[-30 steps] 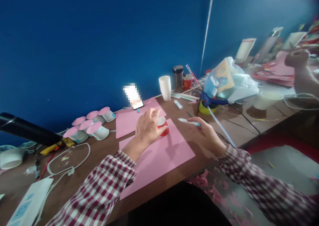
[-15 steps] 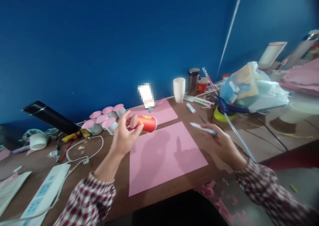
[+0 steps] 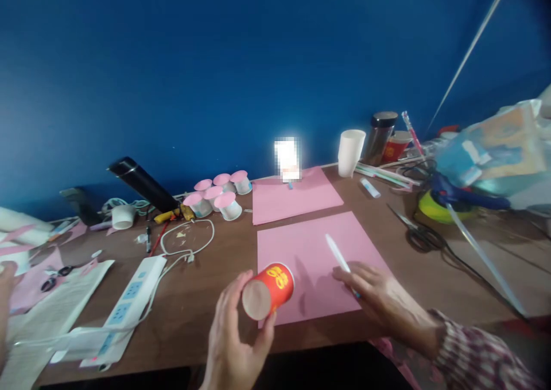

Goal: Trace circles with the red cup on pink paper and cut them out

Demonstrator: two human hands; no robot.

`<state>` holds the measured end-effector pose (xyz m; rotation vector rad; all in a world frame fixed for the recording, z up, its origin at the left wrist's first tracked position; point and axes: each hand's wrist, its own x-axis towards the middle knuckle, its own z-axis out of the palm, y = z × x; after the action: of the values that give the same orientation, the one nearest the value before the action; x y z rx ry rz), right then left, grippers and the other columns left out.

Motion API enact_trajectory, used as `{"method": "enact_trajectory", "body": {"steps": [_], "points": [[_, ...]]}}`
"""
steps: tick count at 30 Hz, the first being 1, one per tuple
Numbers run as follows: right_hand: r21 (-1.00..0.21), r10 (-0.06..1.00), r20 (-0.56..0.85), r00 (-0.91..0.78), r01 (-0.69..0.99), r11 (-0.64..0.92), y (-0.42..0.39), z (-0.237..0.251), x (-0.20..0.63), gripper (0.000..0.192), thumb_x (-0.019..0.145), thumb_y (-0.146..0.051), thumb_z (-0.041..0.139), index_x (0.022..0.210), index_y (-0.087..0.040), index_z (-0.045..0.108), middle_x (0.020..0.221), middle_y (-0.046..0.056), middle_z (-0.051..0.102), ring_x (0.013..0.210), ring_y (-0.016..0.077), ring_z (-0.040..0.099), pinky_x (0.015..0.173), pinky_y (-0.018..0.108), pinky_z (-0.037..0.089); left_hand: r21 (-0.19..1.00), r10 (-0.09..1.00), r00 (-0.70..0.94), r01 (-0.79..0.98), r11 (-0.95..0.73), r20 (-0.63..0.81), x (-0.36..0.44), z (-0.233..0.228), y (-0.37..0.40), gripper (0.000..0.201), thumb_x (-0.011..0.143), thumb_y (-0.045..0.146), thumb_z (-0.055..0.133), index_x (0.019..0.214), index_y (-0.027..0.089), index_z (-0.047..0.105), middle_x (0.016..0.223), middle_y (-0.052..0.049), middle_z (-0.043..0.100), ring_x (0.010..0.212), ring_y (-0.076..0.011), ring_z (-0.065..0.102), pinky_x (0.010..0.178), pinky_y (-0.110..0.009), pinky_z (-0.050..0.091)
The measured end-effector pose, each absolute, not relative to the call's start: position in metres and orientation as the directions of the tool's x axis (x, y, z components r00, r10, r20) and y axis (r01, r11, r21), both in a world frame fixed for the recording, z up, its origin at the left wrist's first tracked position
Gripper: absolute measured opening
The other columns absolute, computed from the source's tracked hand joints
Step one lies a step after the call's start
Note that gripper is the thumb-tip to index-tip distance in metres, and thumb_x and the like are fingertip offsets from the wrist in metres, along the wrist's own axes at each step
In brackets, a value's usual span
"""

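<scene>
A red paper cup [image 3: 275, 284] with yellow characters lies tipped in my left hand [image 3: 241, 327], its base turned toward me, gripped between thumb and fingers. It is held above the lower left corner of a pink paper sheet [image 3: 310, 241]. My right hand [image 3: 374, 289] holds a white pen [image 3: 338, 252] over the right part of the same sheet. Behind lies a second pink sheet stack [image 3: 297, 201]. To the right of the paper, scissors [image 3: 415, 229] with black handles rest on the table.
Several small cups with pink tops [image 3: 228, 203] stand at the back left. A power strip [image 3: 124, 315] with a white cable lies at left. White paper cups [image 3: 350, 152], a jar [image 3: 379, 137], straws [image 3: 387, 175] and a glue gun [image 3: 465, 198] are at right. Part of another hand [image 3: 5, 298] shows at the left edge.
The view has swung left. My left hand has brought the red paper cup down and nearer to me; my right hand has moved the pen from beside the sheet to over it.
</scene>
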<state>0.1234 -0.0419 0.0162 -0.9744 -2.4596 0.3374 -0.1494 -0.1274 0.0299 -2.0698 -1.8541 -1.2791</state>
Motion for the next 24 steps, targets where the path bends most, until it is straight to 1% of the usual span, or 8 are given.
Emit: {"method": "enact_trajectory", "body": {"steps": [3,5,9,12,15,18,21,24], "points": [[-0.323,0.637,0.284,-0.717,0.554,0.768,-0.05,0.011,0.121,0.042,0.08,-0.005,0.042,0.117,-0.021,0.054,0.104,0.009,0.067,0.099,0.0223,0.06,0.083,0.038,0.051,0.381,0.804,0.055,0.86,-0.34,0.592,-0.135,0.02,-0.124,0.073,0.072,0.016,0.062,0.136,0.014,0.028,0.12,-0.017,0.054,0.113,-0.0271,0.051,0.09,-0.043,0.048],[-0.304,0.649,0.27,-0.712,0.576,0.759,-0.052,0.006,0.125,0.043,0.081,-0.006,0.042,0.119,-0.021,0.052,0.106,0.01,0.066,0.099,0.0231,0.06,0.082,0.039,0.052,0.373,0.809,0.079,0.859,-0.352,0.583,-0.13,0.015,-0.121,0.075,0.073,0.016,0.06,0.138,0.013,0.023,0.123,-0.018,0.053,0.117,-0.0278,0.049,0.093,-0.045,0.046],[-0.272,0.667,0.309,-0.678,0.609,0.745,-0.05,-0.004,0.137,0.047,0.078,-0.006,0.041,0.121,-0.021,0.052,0.111,0.01,0.065,0.101,0.0234,0.061,0.082,0.039,0.053,0.432,0.815,-0.071,0.873,-0.228,0.575,-0.127,0.006,-0.123,0.09,0.07,0.037,0.066,0.14,0.011,0.016,0.126,-0.022,0.049,0.117,-0.0319,0.047,0.091,-0.05,0.046],[-0.244,0.651,0.329,-0.684,0.604,0.758,-0.045,-0.009,0.143,0.041,0.081,-0.012,0.042,0.119,-0.022,0.054,0.11,0.01,0.066,0.098,0.0234,0.063,0.079,0.037,0.054,0.463,0.832,-0.152,0.876,-0.138,0.534,-0.125,-0.003,-0.127,0.093,0.067,0.048,0.067,0.138,0.01,0.021,0.123,-0.022,0.05,0.115,-0.0324,0.049,0.089,-0.05,0.047],[-0.215,0.645,0.325,-0.691,0.611,0.762,-0.038,-0.013,0.148,0.04,0.081,-0.014,0.043,0.119,-0.023,0.055,0.11,0.008,0.067,0.098,0.0238,0.063,0.078,0.036,0.055,0.445,0.841,-0.151,0.888,-0.115,0.52,-0.121,-0.008,-0.129,0.079,0.07,0.044,0.066,0.132,0.011,0.03,0.12,-0.021,0.051,0.113,-0.0304,0.049,0.088,-0.047,0.048],[-0.202,0.668,0.331,-0.666,0.642,0.74,-0.031,-0.017,0.157,0.039,0.081,-0.015,0.043,0.117,-0.024,0.056,0.109,0.007,0.068,0.096,0.0237,0.064,0.078,0.036,0.055,0.449,0.821,-0.158,0.884,-0.13,0.549,-0.114,-0.007,-0.124,0.072,0.072,0.039,0.064,0.131,0.012,0.031,0.118,-0.02,0.052,0.112,-0.0294,0.05,0.088,-0.047,0.048],[-0.208,0.697,0.325,-0.639,0.671,0.712,-0.026,-0.019,0.164,0.037,0.082,-0.018,0.044,0.116,-0.025,0.056,0.108,0.006,0.068,0.097,0.0239,0.064,0.08,0.036,0.054,0.48,0.819,-0.156,0.863,-0.159,0.552,-0.106,0.0,-0.116,0.076,0.071,0.043,0.065,0.13,0.011,0.031,0.117,-0.02,0.052,0.111,-0.0295,0.05,0.089,-0.047,0.048],[-0.248,0.728,0.337,-0.597,0.69,0.68,-0.026,-0.014,0.159,0.033,0.085,-0.024,0.047,0.117,-0.026,0.054,0.108,0.006,0.067,0.1,0.0249,0.062,0.083,0.038,0.052,0.467,0.836,-0.156,0.875,-0.131,0.527,-0.099,0.001,-0.112,0.083,0.067,0.055,0.063,0.128,0.007,0.032,0.115,-0.023,0.053,0.109,-0.031,0.051,0.086,-0.047,0.049]]}}
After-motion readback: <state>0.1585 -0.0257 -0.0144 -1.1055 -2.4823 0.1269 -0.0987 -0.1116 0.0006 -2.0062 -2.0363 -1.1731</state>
